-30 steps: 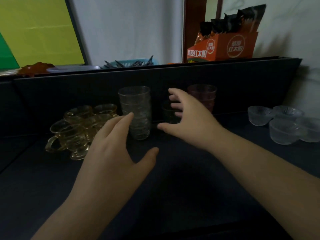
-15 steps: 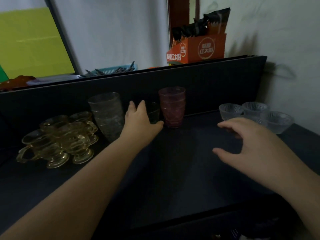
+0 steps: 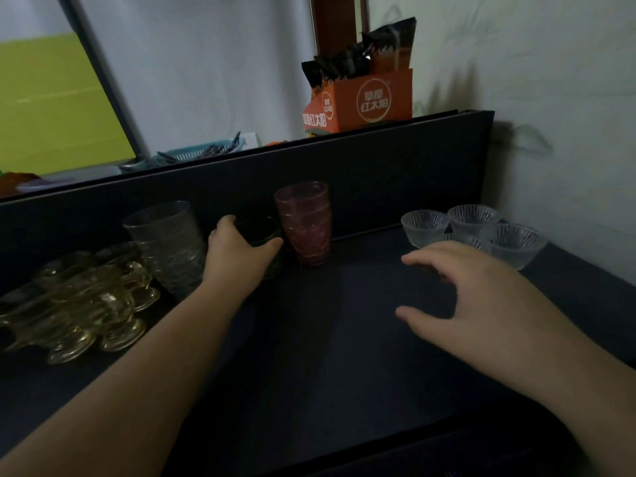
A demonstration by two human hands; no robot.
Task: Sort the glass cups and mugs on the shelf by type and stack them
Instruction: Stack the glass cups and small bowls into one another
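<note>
On the dark shelf (image 3: 344, 339) we see the glassware in groups along the back panel. At the far left stands a cluster of amber mugs (image 3: 82, 304) with handles and round feet, packed close together; whether any are nested we cannot tell. Just to their right rises a stack of clear ribbed tumblers (image 3: 168, 246), nested one inside another. Further right is a stack of pink tumblers (image 3: 304, 222), also nested. At the far right end sit four small clear bowls (image 3: 471, 228) with ribbed walls, side by side and touching; nothing shows inside them.

Between the clear stack and the pink stack stands a dark glass cup (image 3: 258, 232), low and hard to make out in the dim light. Our left hand (image 3: 237, 253) wraps it: the fingers curl behind its left side and the thumb lies across its front near the rim, so the cup sits inside the grasp, just beside the pink stack.

Our right hand (image 3: 481, 304) hovers above the shelf with fingers spread and relaxed, holding nothing, its fingertips near the front bowl of the group.

On the ledge above, an orange carton (image 3: 364, 101) holds dark sachets, and a teal basket (image 3: 203, 151) holds cutlery.
</note>
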